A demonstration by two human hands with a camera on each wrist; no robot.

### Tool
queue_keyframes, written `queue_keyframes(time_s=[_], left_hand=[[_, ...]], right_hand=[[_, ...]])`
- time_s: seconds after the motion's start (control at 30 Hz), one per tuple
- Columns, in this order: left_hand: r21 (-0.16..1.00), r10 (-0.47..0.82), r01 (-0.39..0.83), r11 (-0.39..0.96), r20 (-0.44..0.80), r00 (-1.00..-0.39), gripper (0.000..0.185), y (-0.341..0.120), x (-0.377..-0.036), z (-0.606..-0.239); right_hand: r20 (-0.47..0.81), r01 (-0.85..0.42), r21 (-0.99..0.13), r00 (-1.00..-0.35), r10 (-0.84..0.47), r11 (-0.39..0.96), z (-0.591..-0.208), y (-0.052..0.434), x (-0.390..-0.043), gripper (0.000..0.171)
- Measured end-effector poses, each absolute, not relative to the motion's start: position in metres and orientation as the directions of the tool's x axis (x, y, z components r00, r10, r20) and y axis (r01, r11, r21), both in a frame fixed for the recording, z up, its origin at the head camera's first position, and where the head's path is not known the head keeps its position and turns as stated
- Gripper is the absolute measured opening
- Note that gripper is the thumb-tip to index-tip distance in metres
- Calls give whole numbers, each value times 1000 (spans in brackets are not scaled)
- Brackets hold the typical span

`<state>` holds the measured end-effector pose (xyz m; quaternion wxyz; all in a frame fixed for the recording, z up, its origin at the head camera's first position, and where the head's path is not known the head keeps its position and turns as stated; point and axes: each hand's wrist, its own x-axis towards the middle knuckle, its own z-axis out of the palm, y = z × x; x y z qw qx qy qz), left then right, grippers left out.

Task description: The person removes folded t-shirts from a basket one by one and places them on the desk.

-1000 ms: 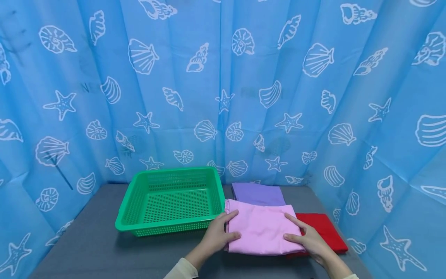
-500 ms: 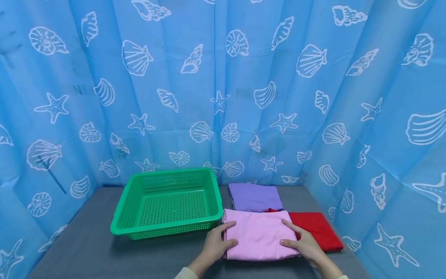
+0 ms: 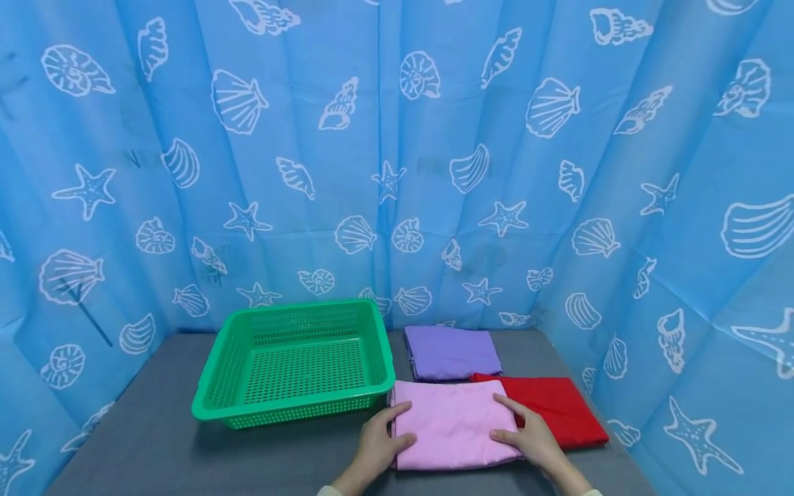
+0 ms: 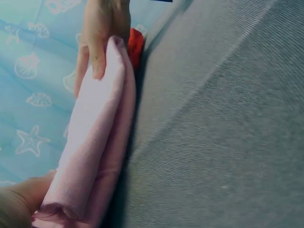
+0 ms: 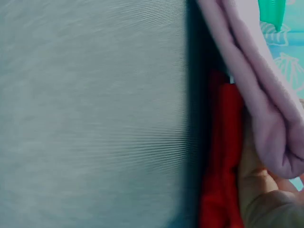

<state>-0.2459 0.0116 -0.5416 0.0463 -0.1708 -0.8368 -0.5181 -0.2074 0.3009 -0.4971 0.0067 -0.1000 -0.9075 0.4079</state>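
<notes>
A folded pink cloth (image 3: 455, 424) lies between my two hands in the head view, overlapping the near left part of a folded red cloth (image 3: 558, 413). My left hand (image 3: 375, 444) grips its left edge, thumb and a finger showing on top. At the opposite edge my right hand (image 3: 536, 441) holds it the same way. From the right wrist, fingers (image 5: 254, 185) show between the red cloth and the pink folds (image 5: 259, 102). The left wrist view shows the pink layers (image 4: 92, 137) end-on, rolled at the near edge. Some fingers are hidden by the cloth.
A green perforated basket (image 3: 291, 410) stands to the left, its near right corner close to the pink cloth. Behind lies a folded purple cloth (image 3: 455, 351). The grey table (image 3: 143, 441) is bounded by a blue shell-patterned curtain (image 3: 384, 172).
Both hands have brought the pink cloth down and nearer, slightly left in the picture. More of the purple and red cloths now shows behind it. The head view has shifted a little.
</notes>
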Motion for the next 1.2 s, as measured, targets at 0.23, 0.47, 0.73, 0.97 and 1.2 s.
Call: queue_keyframes(time_s=[0.23,0.47,0.73,0.97,1.2], left_hand=[[880,200,256,400,188,-961,41,9,-246,-547],[899,239,231,372,148,-960,45,3,-242,-546],[971,280,155,182,100,-955,43,-7,-232,-541],[883,311,303,359,193,-930,32,-25,-230,-518],[736,484,454,502,196,-853,25,-30,-245,-463]], right_hand=[[-15,122,-753,-986,169,646,-502,299,-205,71],[0,100,-684,-990,138,723,-498,298,-203,63],[-47,146,-608,-988,148,780,-485,303,-194,61],[46,98,-423,-990,130,901,-456,298,-194,54],[236,-106,-392,-972,-12,914,-416,284,-210,40]])
